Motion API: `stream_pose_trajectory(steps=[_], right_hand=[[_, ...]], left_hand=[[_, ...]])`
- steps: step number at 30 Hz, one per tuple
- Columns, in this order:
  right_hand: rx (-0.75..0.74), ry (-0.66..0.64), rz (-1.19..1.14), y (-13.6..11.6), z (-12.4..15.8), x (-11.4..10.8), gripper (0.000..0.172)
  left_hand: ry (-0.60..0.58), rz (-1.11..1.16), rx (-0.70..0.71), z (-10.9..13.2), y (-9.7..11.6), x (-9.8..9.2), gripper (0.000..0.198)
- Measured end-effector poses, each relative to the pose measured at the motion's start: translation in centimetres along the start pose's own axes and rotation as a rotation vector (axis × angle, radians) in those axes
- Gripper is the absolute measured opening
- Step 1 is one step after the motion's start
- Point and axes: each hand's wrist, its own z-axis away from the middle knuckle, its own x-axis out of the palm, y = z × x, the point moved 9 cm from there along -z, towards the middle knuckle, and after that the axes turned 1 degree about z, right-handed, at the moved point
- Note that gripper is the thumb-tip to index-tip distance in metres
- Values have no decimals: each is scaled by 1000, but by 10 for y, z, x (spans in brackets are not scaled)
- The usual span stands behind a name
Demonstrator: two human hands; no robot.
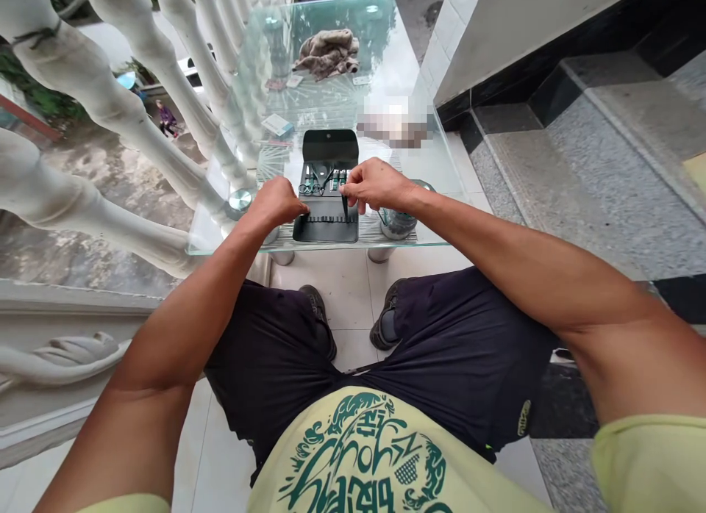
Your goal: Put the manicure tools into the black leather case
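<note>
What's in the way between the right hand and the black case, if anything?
Nothing visible. The right hand reaches over the black case from its right side, pinching a thin dark tool; the left hand is at the left edge.

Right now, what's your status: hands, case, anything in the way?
Right hand pinching slim black tool at open black case. Left hand at case's left edge. Crumpled cloth farther back, clear of both hands.

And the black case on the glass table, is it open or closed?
The black case is open: its flap lies turned back at the far end, and tools show inside.
</note>
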Motion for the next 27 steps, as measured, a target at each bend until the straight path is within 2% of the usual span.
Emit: stream_pose_trajectory(steps=[3,9,19,22,27], right_hand=[[13,-17,-8,6,-1,2,29],[25,-44,-32,17,-2,4,27],[47,-59,52,19,0,10,32],[55,-54,99,18,-1,10,31],[48,-60,122,19,-2,10,29]], left_hand=[[-1,5,-9,-4,-1,3,21],[-39,139,-84,-15,-18,6,29],[-86,341,-5,-35,-27,12,23],[-32,349,14,-28,-24,4,19],[20,216,124,11,-8,-10,6]])
